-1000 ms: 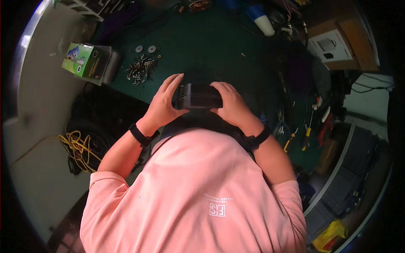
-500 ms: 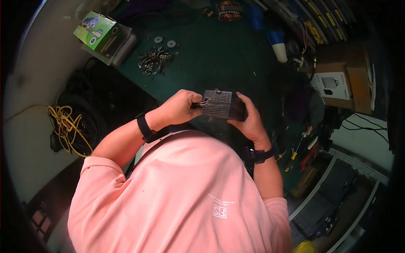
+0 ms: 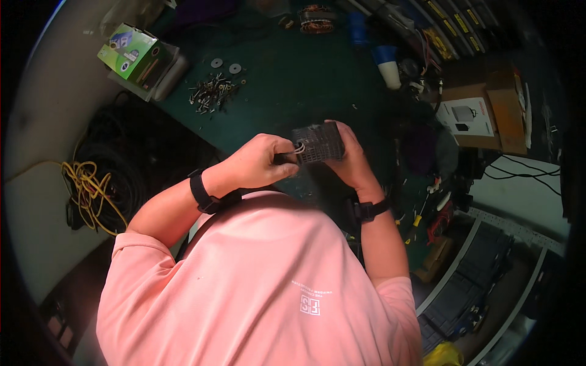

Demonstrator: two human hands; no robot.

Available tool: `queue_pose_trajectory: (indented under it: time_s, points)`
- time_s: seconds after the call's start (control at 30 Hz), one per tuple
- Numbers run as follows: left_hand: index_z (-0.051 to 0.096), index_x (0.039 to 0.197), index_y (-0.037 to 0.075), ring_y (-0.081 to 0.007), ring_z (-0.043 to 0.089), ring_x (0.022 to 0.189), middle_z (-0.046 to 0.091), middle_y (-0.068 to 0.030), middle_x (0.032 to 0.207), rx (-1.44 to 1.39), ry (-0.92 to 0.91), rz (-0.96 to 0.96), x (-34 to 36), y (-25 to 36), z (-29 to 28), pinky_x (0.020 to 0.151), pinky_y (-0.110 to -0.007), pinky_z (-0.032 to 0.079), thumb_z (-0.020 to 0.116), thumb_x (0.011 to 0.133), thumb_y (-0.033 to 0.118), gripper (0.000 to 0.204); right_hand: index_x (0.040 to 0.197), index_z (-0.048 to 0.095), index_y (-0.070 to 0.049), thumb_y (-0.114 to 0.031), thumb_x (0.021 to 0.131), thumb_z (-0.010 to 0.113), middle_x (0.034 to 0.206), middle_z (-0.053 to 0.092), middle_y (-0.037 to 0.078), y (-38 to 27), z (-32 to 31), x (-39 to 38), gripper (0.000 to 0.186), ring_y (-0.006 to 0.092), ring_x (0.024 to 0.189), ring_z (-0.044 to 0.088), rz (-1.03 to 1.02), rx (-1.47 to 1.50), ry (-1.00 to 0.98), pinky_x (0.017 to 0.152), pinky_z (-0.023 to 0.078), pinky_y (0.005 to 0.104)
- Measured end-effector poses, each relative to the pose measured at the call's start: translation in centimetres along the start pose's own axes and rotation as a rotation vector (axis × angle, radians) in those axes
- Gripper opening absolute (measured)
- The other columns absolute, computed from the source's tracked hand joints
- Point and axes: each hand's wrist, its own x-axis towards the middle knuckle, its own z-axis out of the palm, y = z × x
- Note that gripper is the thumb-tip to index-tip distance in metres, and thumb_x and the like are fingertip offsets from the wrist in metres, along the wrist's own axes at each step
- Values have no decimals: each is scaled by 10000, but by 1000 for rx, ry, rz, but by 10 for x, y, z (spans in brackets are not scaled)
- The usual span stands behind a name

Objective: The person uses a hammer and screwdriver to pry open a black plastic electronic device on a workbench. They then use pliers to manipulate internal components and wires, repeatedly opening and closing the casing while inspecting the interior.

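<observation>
A dark box-like unit with slotted vents (image 3: 317, 140) is held up over the green worktop, slightly blurred, with pale looped wires (image 3: 299, 148) at its left end. My right hand (image 3: 348, 160) is closed round the unit's right side. My left hand (image 3: 268, 160) is pinched at the left end, by the wires and a dark part whose shape is hard to make out. Beyond the unit, a pile of screws (image 3: 210, 93) lies on the worktop beside two washers (image 3: 234, 69).
A green box (image 3: 128, 55) stands back left, yellow cable (image 3: 85, 195) lower left. Copper-wound part (image 3: 316, 19), blue-and-white cylinder (image 3: 386, 66) and cardboard box (image 3: 494, 116) sit at the back and right. Screwdriver (image 3: 420, 213) lies among tools. Metal-framed rack (image 3: 467, 274) stands lower right.
The unit has been turned so its vented face shows; my left hand has moved from its side to the wire end. In the last half second my right hand rose slightly, tilting it.
</observation>
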Motion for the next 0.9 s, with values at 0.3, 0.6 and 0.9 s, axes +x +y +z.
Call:
queue_pose_trajectory:
  time_s: [0.3,0.6,0.9]
  points:
    - [653,938,14,-226,609,807,633,-120,854,-24,-34,-56,10,-2,1,740,-340,477,728,840,99,150,1492,387,-93,-81,648,875,1455,453,191,-69,-7,-8,975,382,1332,477,-137,-143,97,1089,439,435]
    - [646,886,29,-345,596,840,626,-132,818,217,-14,240,10,1,10,770,-425,481,743,749,42,169,1493,381,-98,-141,617,917,1449,437,182,-65,1,1,1028,384,1307,495,-118,-178,123,1064,463,441]
    - [660,896,12,-356,610,827,640,-147,824,324,-83,243,8,7,5,764,-432,492,781,741,93,213,1434,442,-65,-143,613,927,1346,529,186,-58,1,0,957,376,1243,548,-90,-162,146,1037,477,427]
